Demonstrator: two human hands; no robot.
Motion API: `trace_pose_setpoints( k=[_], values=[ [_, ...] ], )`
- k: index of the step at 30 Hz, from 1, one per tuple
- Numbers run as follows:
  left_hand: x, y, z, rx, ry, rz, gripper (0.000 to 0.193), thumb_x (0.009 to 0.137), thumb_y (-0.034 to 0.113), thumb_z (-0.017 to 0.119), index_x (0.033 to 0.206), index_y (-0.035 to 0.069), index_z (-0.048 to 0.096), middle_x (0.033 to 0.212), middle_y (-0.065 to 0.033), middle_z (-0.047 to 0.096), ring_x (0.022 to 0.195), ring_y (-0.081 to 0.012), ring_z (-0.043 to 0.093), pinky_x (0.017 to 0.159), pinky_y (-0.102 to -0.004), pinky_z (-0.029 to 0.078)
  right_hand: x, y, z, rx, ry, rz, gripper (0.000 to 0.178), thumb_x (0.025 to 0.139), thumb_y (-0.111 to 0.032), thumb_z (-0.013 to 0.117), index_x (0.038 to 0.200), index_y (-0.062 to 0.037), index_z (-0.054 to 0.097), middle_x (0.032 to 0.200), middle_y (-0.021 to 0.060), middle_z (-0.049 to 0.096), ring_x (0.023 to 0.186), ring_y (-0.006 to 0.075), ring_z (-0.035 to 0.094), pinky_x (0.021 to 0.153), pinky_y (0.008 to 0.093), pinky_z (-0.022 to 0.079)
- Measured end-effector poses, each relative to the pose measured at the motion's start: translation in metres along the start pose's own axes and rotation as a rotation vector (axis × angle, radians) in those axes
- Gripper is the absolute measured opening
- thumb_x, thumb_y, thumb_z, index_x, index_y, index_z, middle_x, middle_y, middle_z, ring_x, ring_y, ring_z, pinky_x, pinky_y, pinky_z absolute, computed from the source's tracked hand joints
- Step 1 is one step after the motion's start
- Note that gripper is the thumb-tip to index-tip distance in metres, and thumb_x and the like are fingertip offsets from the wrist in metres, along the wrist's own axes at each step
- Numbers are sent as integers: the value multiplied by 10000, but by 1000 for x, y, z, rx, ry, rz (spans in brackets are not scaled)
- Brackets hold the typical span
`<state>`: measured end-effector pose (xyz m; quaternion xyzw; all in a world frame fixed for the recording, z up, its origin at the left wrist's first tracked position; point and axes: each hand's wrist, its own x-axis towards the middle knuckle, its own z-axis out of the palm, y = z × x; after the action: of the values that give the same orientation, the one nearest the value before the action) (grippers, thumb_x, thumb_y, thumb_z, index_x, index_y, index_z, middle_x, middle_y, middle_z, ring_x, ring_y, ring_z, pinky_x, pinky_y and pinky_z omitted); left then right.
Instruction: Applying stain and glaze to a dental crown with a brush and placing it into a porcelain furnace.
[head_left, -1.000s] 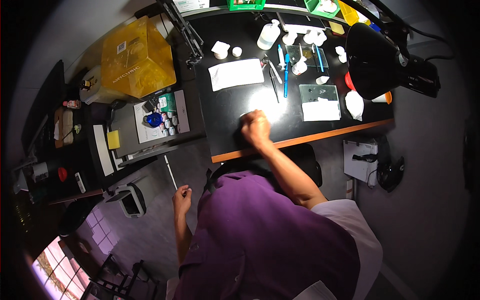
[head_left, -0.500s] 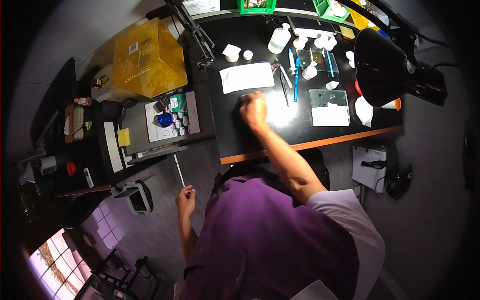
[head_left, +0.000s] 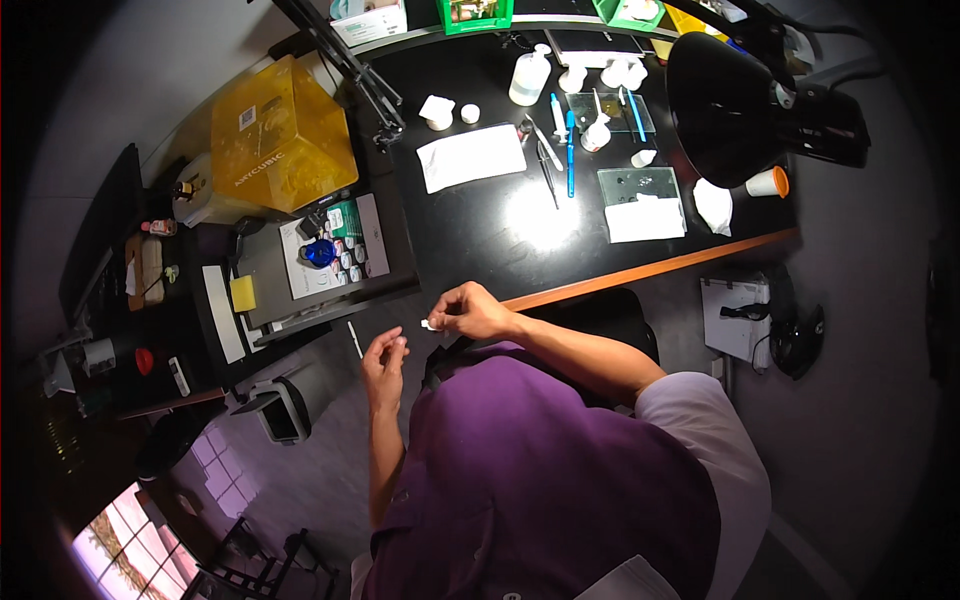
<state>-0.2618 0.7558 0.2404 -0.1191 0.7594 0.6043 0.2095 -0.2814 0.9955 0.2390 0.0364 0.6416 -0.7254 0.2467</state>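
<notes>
My left hand [head_left: 384, 368] is in front of the desk's left end, its fingers closed on a thin white stick [head_left: 354, 340] that points up and away. Close on its right, my right hand [head_left: 472, 312] pinches a small white piece [head_left: 428, 325], too small to name, just off the desk's near edge. The hands are apart. On the desk beyond lie a white paper sheet [head_left: 470, 158], tweezers [head_left: 547, 175] and a blue pen [head_left: 571, 155]. To their right is a glass plate [head_left: 640, 185] with a white paper on its near part.
A black lamp head [head_left: 725, 110] overhangs the desk's right side. At the back stand a white pump bottle [head_left: 530, 75] and small white jars. An orange-rimmed cup [head_left: 768, 182] lies at the right. Leftward are a yellow translucent cover [head_left: 280, 130] and a bin [head_left: 285, 410] on the floor.
My right hand has come back from the desk beside the paper sheet to near my left hand, now with a small white piece showing. The left hand has risen slightly, keeping the stick.
</notes>
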Motion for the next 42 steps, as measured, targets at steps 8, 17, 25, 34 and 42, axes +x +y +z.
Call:
trace_pose_setpoints(
  k=[8,17,25,34,42],
  values=[
    [16,65,54,-196,-307,108,288,973,130,615,1243,37,655,1060,-38,706,907,-80,636,755,-221,461,-29,-14,-20,791,11,148,84,936,-56,629,1004,-23,666,919,49,682,728,103,572,737,262,476],
    [8,80,83,-90,-241,427,348,870,58,741,1203,-13,669,944,-46,669,810,-89,655,680,-216,527,-40,-26,-15,900,148,205,66,939,-79,616,975,-37,651,882,42,654,739,124,594,803,320,531],
    [6,87,83,209,-25,514,145,885,83,715,1008,17,755,884,-97,712,800,-146,687,724,-265,521,-39,-35,-1,898,261,256,118,937,-104,628,1003,-12,662,809,5,602,701,105,582,830,385,576],
    [7,77,59,212,93,533,110,880,113,720,896,8,748,758,-102,707,658,-179,673,614,-285,500,-35,-45,12,661,194,314,155,930,-63,531,979,-64,677,892,6,656,697,46,487,607,232,378],
    [4,58,45,193,126,519,161,800,115,829,805,-20,740,758,-80,727,644,-98,646,593,-241,492,-34,-37,18,584,111,320,162,889,-42,572,987,11,689,874,75,653,655,95,488,557,227,375]
  ],
)
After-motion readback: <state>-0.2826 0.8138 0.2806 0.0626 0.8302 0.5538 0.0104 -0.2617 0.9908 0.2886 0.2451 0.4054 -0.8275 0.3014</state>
